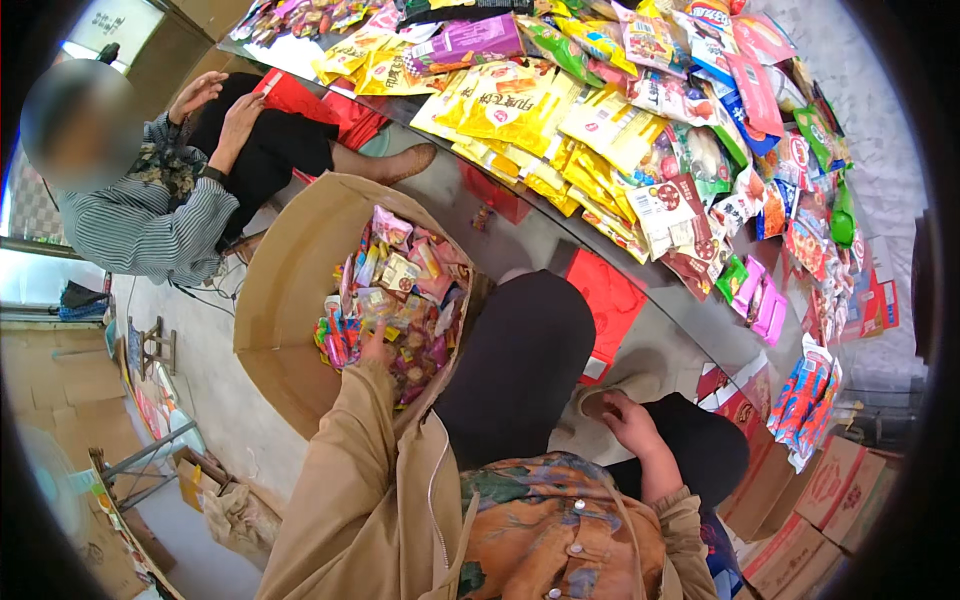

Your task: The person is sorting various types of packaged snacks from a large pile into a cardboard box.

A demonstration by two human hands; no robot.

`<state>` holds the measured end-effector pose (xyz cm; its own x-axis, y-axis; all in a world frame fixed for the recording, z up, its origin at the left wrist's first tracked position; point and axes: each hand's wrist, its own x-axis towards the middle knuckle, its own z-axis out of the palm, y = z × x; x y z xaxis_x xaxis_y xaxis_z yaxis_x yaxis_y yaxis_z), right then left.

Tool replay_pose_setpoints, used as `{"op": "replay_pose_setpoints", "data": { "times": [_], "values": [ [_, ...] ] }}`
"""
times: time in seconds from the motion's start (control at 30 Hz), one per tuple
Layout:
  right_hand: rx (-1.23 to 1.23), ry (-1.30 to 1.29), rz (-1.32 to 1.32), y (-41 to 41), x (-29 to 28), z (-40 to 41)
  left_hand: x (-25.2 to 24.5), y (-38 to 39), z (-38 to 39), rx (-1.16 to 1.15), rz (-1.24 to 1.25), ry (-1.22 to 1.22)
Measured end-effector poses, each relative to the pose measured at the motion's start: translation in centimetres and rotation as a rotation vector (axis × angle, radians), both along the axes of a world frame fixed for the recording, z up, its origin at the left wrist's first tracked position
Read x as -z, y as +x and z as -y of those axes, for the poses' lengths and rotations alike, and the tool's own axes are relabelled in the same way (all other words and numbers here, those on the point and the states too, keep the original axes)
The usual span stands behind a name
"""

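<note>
My left hand (pixel 376 346) reaches down into an open cardboard box (pixel 281 307) beside my leg. The fingers touch small wrapped snacks (pixel 416 319) heaped inside; whether they grip one is hard to see. Among that heap lies a white-and-brown snack packet (pixel 400 275). Over my other knee, my right hand (pixel 628 424) hangs with loosely bent fingers and nothing in it. Ahead is a dark glossy table (pixel 682 330) piled with snacks, including yellow packets (pixel 510 97), a brown-and-white packet (pixel 667 214) and purple packets (pixel 757 300).
Across the box another person (pixel 150 217) sits with both hands raised near the knees. Beneath the table is a red bag (pixel 604 300). Several blue-and-red long packets (pixel 806 401) lie at the table's near right end, above stacked cartons (pixel 817 495). A small stool (pixel 156 346) stands at left.
</note>
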<state>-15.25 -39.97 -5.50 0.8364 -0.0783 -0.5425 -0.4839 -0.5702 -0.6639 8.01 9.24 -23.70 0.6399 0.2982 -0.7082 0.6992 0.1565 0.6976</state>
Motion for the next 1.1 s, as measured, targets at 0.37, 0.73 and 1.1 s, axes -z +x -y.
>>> {"op": "replay_pose_setpoints", "data": {
  "times": [0.37,0.73,1.1],
  "values": [
    [-0.035,-0.091,-0.096,-0.2,-0.2,0.0,-1.3,3.8,1.6,0.286,-0.203,0.182],
    [-0.131,-0.108,-0.034,-0.1,1.5,0.3,5.2,2.8,4.8,0.793,0.206,0.243],
    [-0.174,-0.097,-0.033,0.6,1.6,0.2,12.0,1.9,-7.7,1.318,0.131,0.626]
  ]
}}
